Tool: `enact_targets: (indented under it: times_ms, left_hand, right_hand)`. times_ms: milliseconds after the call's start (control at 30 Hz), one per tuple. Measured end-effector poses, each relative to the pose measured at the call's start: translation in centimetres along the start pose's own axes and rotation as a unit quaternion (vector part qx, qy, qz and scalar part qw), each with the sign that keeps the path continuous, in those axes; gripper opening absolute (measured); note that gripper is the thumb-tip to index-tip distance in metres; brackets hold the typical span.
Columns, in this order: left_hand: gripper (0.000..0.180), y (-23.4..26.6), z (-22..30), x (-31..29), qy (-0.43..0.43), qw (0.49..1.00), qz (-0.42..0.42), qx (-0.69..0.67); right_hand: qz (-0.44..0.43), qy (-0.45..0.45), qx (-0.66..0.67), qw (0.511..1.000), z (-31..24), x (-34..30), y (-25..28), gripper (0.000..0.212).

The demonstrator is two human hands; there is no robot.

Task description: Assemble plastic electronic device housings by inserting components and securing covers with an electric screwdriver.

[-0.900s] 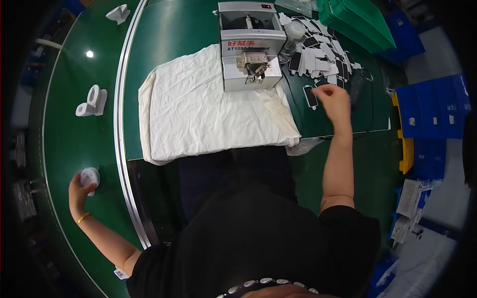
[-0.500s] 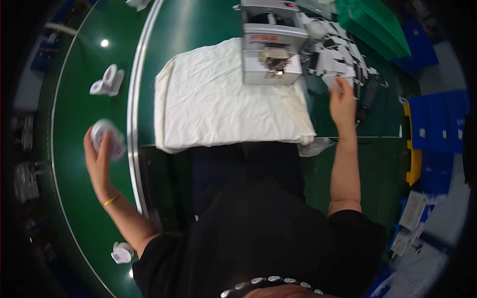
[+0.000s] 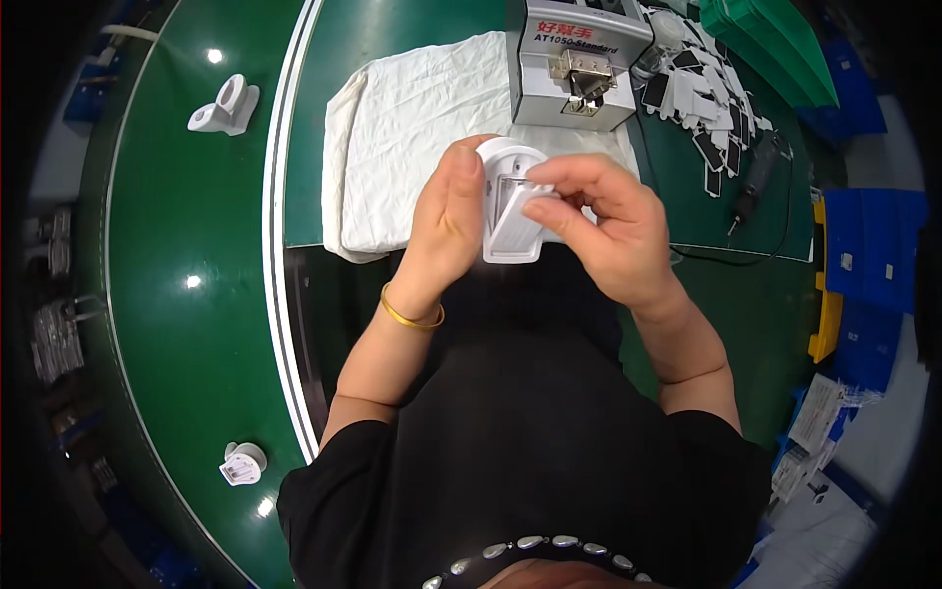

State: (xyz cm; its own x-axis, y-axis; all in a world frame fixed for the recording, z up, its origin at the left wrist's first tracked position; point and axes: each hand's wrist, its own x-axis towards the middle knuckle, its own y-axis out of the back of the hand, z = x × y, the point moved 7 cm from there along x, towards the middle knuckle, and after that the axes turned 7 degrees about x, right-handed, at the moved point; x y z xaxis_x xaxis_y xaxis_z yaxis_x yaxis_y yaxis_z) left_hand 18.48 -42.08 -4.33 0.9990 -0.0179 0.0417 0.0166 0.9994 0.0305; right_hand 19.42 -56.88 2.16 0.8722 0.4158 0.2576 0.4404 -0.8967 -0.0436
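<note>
Above my lap, at the near edge of the white cloth (image 3: 412, 128), both hands meet at a white plastic device housing (image 3: 511, 155) with a rounded top and a recess in its face. My left hand (image 3: 446, 221) is closed around its left side, thumb along the edge. With thumb and index finger, my right hand (image 3: 620, 224) pinches the top end of a white rectangular cover (image 3: 516, 232). That cover sits tilted over the recess, its lower end against the housing. The fingers partly hide where its upper end meets the housing.
Beyond the cloth stands a grey-white bench machine (image 3: 579, 74). A pile of white and black flat pieces (image 3: 702, 98) and a corded electric screwdriver (image 3: 756, 187) lie to the right. On the green belt (image 3: 186, 373) at left are white devices (image 3: 226, 108). Blue bins (image 3: 868, 245) line the right.
My left hand has brought the housing from above the belt to in front of me. My right hand has come back from the pile with the white cover and placed it against the housing.
</note>
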Motion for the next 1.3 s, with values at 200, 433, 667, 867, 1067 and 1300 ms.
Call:
enact_targets:
  times_ms: [200, 433, 667, 867, 1067, 1300]
  left_hand:
    - [0.053, -0.1, 0.2, -0.4, 0.007, 1.0, 0.007, -0.021]
    - [0.049, -0.4, 0.5, -1.3, 0.025, 0.992, -0.062, -0.108]
    - [0.069, -0.8, 1.9, -2.1, -0.05, 0.988, -0.109, -0.097]
    - [0.082, -2.1, 1.0, -2.0, -0.054, 0.989, -0.105, -0.094]
    - [0.111, -3.4, 0.5, -2.4, -0.084, 0.973, -0.165, 0.14]
    - [0.114, -4.7, 0.5, -2.7, -0.137, 0.968, -0.178, 0.116]
  right_hand:
    - [-0.062, 0.072, -0.212, 0.973, -1.0, -0.1, -0.8, 0.023]
    - [0.019, -0.056, -0.024, 0.998, 3.2, -0.6, 0.2, 0.064]
    - [-0.008, -0.045, 0.042, 0.998, 2.5, -1.1, -0.3, 0.068]
    - [0.047, -0.083, 0.069, 0.993, 2.8, -1.9, 0.8, 0.065]
    - [0.207, -0.039, -0.033, 0.977, 2.5, -1.1, 13.3, 0.05]
    - [0.471, -0.289, -0.576, 0.602, 4.0, -7.0, 36.1, 0.091]
